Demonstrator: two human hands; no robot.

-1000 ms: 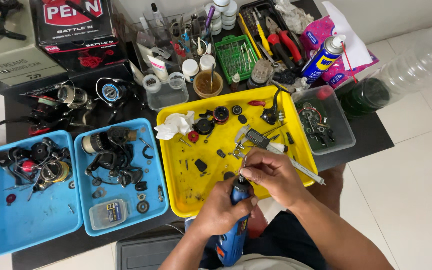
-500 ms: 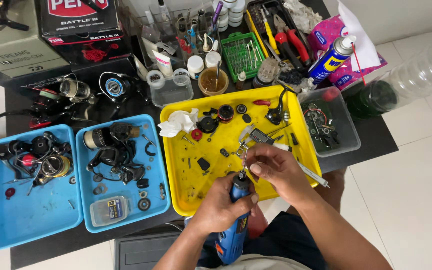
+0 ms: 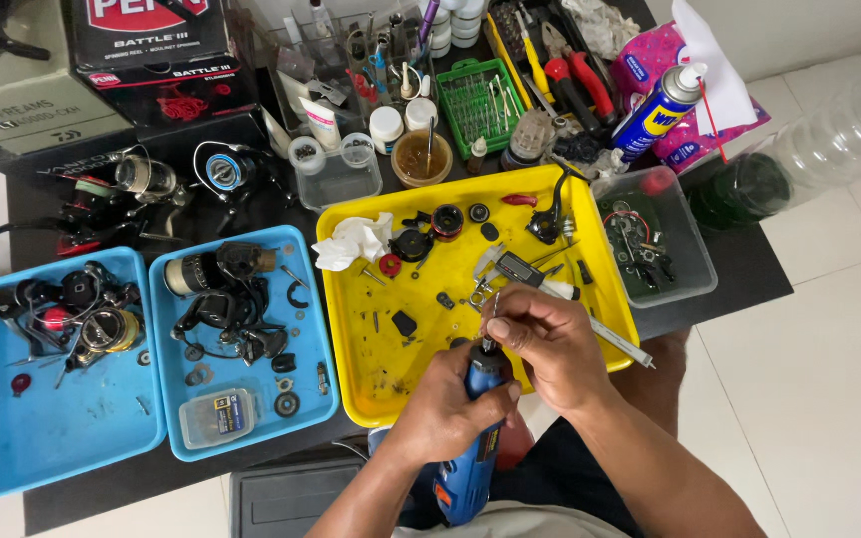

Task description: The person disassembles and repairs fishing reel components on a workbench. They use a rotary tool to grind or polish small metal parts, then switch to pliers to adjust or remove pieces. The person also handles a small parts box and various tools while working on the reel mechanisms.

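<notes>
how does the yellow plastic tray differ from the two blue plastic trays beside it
The yellow plastic tray lies under both hands and holds mostly small loose parts plus a crumpled white tissue. The two blue plastic trays sit untouched further left, each holding bulkier dark reel pieces. The left hand grips a blue rotary tool; the right hand pinches its tip. All three trays are shallow, rectangular and rimmed.

Both hands [image 3: 500, 369] on blue rotary tool [image 3: 472, 438] over yellow tray [image 3: 351, 339].
</notes>
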